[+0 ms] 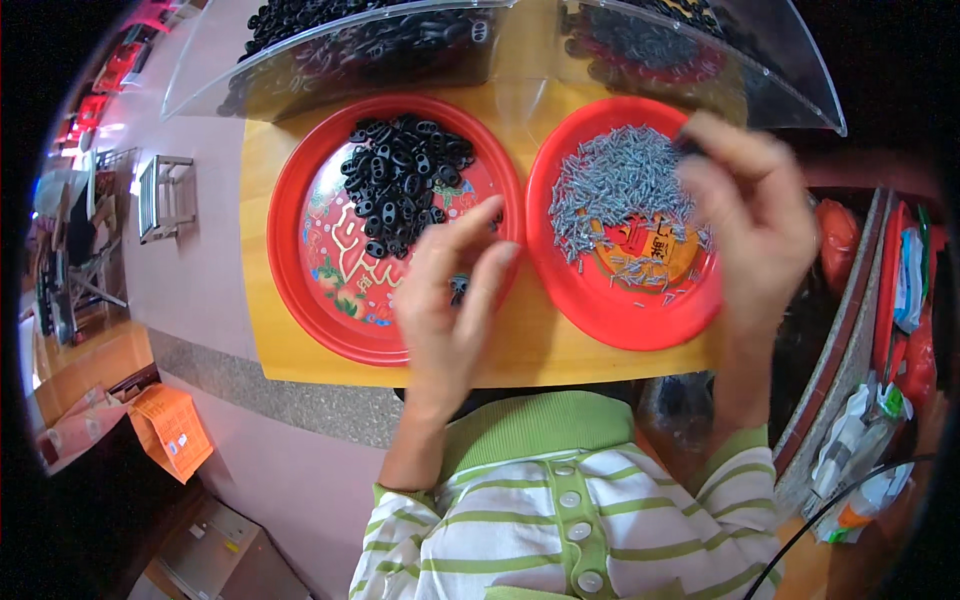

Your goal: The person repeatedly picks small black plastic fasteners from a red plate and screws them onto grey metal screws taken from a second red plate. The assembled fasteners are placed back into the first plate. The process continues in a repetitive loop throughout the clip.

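On one yellow table, two red trays: black pieces left, small screws right

Along the far side of the one yellow table (290, 364) stands a clear-walled container (195, 95); black pieces are heaped on its left side, and more dark pieces show through on its right. Two round red trays sit side by side in front of it

The left tray (278, 230) is the larger, printed with gold characters and coloured fruit. It holds a pile of black oval pieces (390, 185), many with two holes, dozens at least and too overlapped to count. The right tray (625, 325) has an orange printed patch with dark characters on its bottom, partly covered by grey screws (620, 180), far too many to count, massed towards the far side with a thinner scatter nearer

Two bare hands are at work. The left hand (440, 290) is over the right part of the left tray, thumb and forefinger wide apart, with at least one black piece visible beside it. The right hand (750, 210) is above the right edge of the screw tray, blurred, fingers bent and fingertips close to a small dark item (688, 146); whether they grip it I cannot tell
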Available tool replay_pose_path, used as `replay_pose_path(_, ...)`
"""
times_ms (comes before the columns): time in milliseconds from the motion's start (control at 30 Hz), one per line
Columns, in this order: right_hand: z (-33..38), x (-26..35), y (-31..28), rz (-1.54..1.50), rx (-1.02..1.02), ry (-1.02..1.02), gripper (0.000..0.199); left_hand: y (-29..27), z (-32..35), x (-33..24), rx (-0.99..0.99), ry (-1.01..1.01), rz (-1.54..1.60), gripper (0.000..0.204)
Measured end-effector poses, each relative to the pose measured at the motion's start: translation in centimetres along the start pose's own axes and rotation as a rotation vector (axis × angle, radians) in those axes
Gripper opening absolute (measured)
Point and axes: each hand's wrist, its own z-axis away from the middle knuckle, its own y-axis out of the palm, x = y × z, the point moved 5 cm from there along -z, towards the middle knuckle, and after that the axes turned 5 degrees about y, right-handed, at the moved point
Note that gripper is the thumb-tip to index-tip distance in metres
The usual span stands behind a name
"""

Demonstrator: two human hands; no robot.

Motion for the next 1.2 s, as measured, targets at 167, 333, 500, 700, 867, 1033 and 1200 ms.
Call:
replay_pose_path(167,-6.1,-0.3,-5.8,0.287,-0.384,-0.354,0.024,-3.2,-1.1,-0.9,0.207,0.070,-0.436,0.028)
replay_pose_path(333,-7.3,-2.2,-6.8,0.538,-0.294,-0.141,0.032,-5.0,0.6,-0.8,0.390,-0.140,-0.488,0.040)
replay_pose_path(500,-4.7,-0.7,-5.2,0.379,-0.308,-0.219,0.034,-3.4,0.3,-0.2,0.413,-0.053,-0.466,0.042)
replay_pose_path(700,-1.5,-2.2,-2.0,0.168,-0.164,-0.088,0.027,-1.8,-0.8,0.4,0.323,0.119,-0.485,0.038)
replay_pose_path(867,1.0,-3.3,-1.2,0.163,-0.048,0.027,0.026,-1.0,-1.3,-0.2,0.330,0.072,-0.461,0.034)
replay_pose_path(1033,2.8,-3.8,-0.6,0.074,0.037,0.117,0.023,-0.3,-1.7,0.2,0.353,0.177,-0.552,0.030)
replay_pose_path(1200,4.3,-4.4,-0.5,0.091,0.066,0.170,0.018,-0.5,-1.9,0.1,0.281,0.094,-0.469,0.027)
